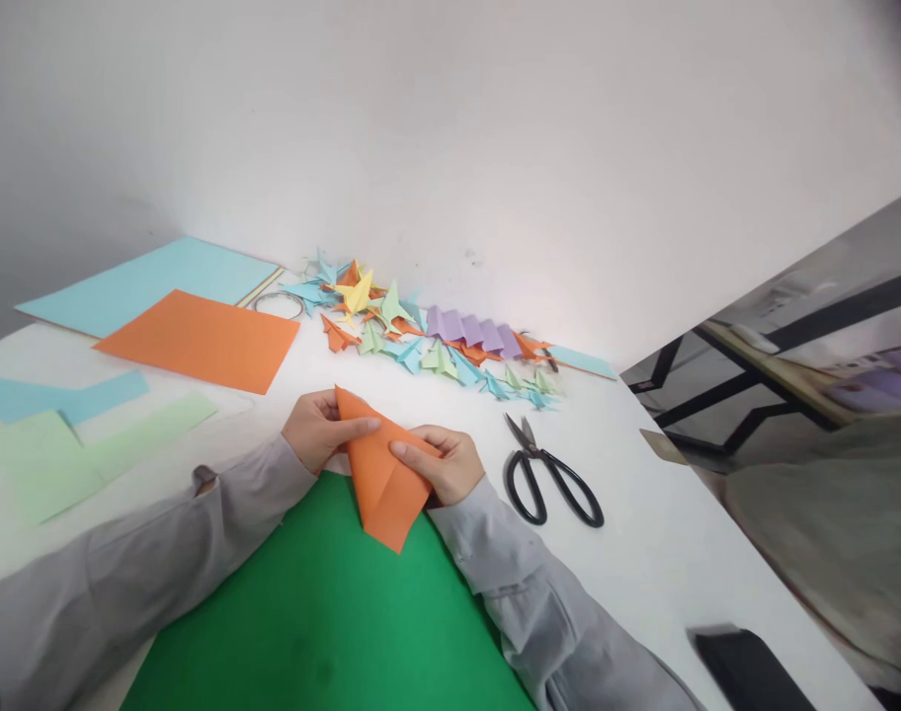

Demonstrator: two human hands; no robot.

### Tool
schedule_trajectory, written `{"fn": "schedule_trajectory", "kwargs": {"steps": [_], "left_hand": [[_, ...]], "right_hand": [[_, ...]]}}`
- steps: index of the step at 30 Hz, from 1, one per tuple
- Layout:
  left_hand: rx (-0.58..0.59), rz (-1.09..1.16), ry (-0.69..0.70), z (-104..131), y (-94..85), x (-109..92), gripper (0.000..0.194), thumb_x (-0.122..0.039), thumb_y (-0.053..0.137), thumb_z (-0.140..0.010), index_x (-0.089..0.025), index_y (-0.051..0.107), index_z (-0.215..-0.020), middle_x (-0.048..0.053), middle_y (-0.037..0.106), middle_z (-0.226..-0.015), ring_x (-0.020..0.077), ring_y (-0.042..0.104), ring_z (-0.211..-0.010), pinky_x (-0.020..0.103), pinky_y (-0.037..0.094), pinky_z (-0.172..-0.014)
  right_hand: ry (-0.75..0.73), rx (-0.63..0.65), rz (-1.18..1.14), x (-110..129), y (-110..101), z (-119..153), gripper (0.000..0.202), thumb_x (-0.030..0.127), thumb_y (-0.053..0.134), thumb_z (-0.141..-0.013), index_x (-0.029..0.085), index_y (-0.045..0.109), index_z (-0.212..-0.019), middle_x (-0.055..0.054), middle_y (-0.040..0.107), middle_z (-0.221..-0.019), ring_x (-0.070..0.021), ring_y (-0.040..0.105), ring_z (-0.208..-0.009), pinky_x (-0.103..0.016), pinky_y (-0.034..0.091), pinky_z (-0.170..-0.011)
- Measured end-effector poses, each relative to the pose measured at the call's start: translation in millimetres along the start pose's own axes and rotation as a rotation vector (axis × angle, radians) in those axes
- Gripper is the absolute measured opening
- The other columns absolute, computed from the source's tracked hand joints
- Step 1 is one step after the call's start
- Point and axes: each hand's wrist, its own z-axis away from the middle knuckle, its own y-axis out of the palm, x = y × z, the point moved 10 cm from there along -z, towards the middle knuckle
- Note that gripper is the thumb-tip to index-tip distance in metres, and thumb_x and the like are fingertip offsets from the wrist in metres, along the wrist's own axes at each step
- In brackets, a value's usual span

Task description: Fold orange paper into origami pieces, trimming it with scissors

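Between my two hands is a piece of orange paper (383,469), partly folded, with a crease running down it and a pointed upper left corner. My left hand (321,430) pinches its left edge, thumb on top. The right edge is gripped by my right hand (450,462), its thumb also lying on the paper and its fingers behind. Beneath the lower end of the paper spreads a large green sheet (324,602). Black-handled scissors (543,469) lie to the right of my right hand, blades slightly apart.
Folded paper cranes (358,293) in several colours lie along the wall, with a purple pleated strip (472,331) among them. On the left are a flat orange sheet (205,341), blue sheets (154,276) and green paper scraps (42,464). A black phone-like object (751,671) lies at the lower right.
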Motion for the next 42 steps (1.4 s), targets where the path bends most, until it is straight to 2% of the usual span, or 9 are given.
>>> {"fn": "schedule_trajectory", "kwargs": {"steps": [8, 15, 21, 25, 32, 37, 42], "left_hand": [[-0.053, -0.039, 0.013, -1, -6.2, 0, 0.033, -0.021, 0.083, -0.038, -0.013, 0.063, -0.062, 0.000, 0.065, -0.056, 0.0177, 0.062, -0.054, 0.030, 0.051, -0.053], [-0.054, -0.077, 0.005, 0, -6.6, 1, 0.032, -0.022, 0.083, -0.038, -0.013, 0.063, -0.062, 0.000, 0.065, -0.057, 0.0171, 0.062, -0.053, 0.028, 0.050, -0.050], [-0.004, -0.132, -0.080, 4, -2.4, 7, 0.037, -0.022, 0.083, -0.036, -0.014, 0.062, -0.066, 0.001, 0.065, -0.058, 0.0197, 0.062, -0.054, 0.029, 0.050, -0.045], [0.028, -0.211, -0.098, 5, -0.2, 9, 0.037, -0.026, 0.083, -0.039, -0.014, 0.062, -0.068, 0.001, 0.064, -0.059, 0.0172, 0.060, -0.051, 0.025, 0.046, -0.038], [0.044, 0.006, 0.021, 0, 5.2, -3, 0.028, -0.029, 0.080, -0.049, -0.011, 0.063, -0.061, -0.001, 0.061, -0.055, 0.0100, 0.057, -0.051, 0.021, 0.048, -0.048], [0.033, 0.015, -0.018, -1, 3.2, 0, 0.025, -0.030, 0.078, -0.054, -0.011, 0.062, -0.058, -0.003, 0.057, -0.050, 0.0068, 0.053, -0.045, 0.018, 0.045, -0.044], [0.026, 0.004, -0.036, -2, 1.8, -1, 0.027, -0.031, 0.076, -0.055, -0.010, 0.060, -0.059, -0.001, 0.058, -0.052, 0.0083, 0.056, -0.047, 0.020, 0.048, -0.046]], "right_hand": [[0.006, 0.008, 0.001, -2, 2, -1, 0.026, 0.038, 0.076, -0.051, 0.015, 0.065, -0.056, 0.001, 0.061, -0.047, -0.0090, 0.050, -0.041, -0.020, 0.038, -0.040], [-0.008, 0.031, -0.055, -1, 1, -3, 0.024, 0.037, 0.077, -0.053, 0.016, 0.067, -0.058, 0.000, 0.064, -0.050, -0.0092, 0.053, -0.043, -0.020, 0.040, -0.043], [0.059, 0.135, 0.025, 2, 5, -3, 0.030, 0.044, 0.074, -0.055, 0.015, 0.067, -0.058, 0.002, 0.061, -0.045, -0.0065, 0.048, -0.037, -0.017, 0.033, -0.036], [0.019, 0.165, 0.125, 3, 7, -3, 0.030, 0.043, 0.074, -0.055, 0.014, 0.069, -0.059, -0.001, 0.065, -0.051, -0.0084, 0.053, -0.042, -0.018, 0.039, -0.042], [-0.035, 0.123, 0.131, 7, 2, -2, 0.029, 0.040, 0.076, -0.054, 0.013, 0.069, -0.061, -0.002, 0.065, -0.050, -0.0091, 0.052, -0.041, -0.019, 0.039, -0.040], [-0.032, 0.110, 0.108, 6, -1, -1, 0.027, 0.039, 0.075, -0.057, 0.014, 0.068, -0.060, -0.001, 0.064, -0.049, -0.0081, 0.051, -0.040, -0.018, 0.037, -0.039], [0.011, 0.105, 0.111, 1, -3, -3, 0.029, 0.041, 0.075, -0.056, 0.013, 0.068, -0.059, -0.002, 0.063, -0.048, -0.0091, 0.051, -0.040, -0.019, 0.038, -0.039]]}}
